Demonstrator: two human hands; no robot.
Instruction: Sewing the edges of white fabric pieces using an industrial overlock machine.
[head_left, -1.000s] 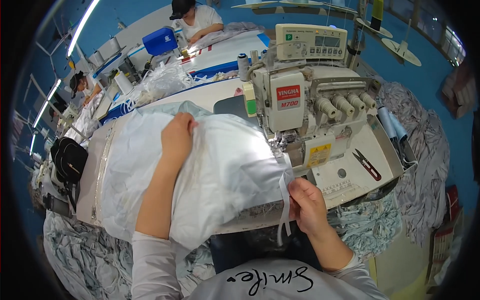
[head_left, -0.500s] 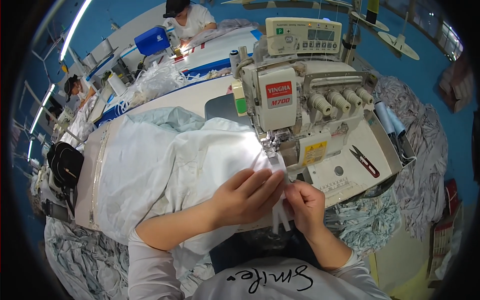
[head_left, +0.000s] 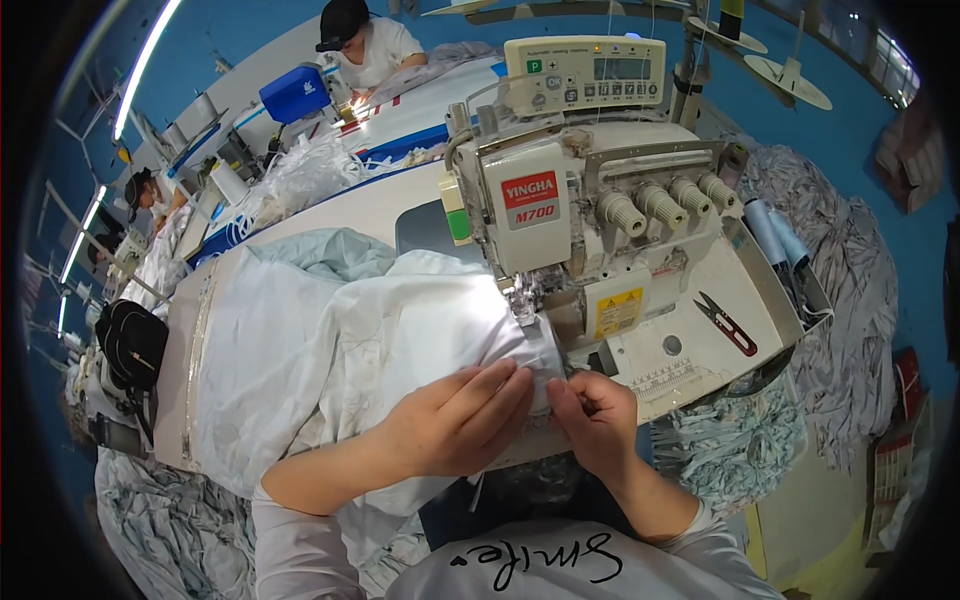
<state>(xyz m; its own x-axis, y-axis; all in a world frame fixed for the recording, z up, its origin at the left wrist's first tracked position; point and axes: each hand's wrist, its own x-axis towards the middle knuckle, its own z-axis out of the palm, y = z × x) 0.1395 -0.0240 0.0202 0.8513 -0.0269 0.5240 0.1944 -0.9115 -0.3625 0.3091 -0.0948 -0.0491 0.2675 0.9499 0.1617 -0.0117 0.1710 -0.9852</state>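
White fabric point(head_left: 405, 315) lies across the table of an overlock sewing machine point(head_left: 535, 240). Its right edge runs beneath the presser foot point(head_left: 524, 300), under a bright lamp. My left hand point(head_left: 455, 420) rests on the fabric just in front of the foot, fingers stretched out and side by side. Close to its right, my right hand point(head_left: 602, 425) is closed, thumb against curled fingers, pinching the fabric's edge. A narrow white strip hangs below my left hand. The layers under my fingers are partly hidden.
Thread snips point(head_left: 727, 323) with dark red handles lie on the machine bed at right. A black bag point(head_left: 132, 345) hangs at the table's left end. Heaped grey fabric point(head_left: 825, 250) stands at right. Two people work at other machines behind.
Both hands have shifted slightly left in the picture, still by the fabric edge. The white strips that hung between them are now mostly out of sight. The view has moved a little.
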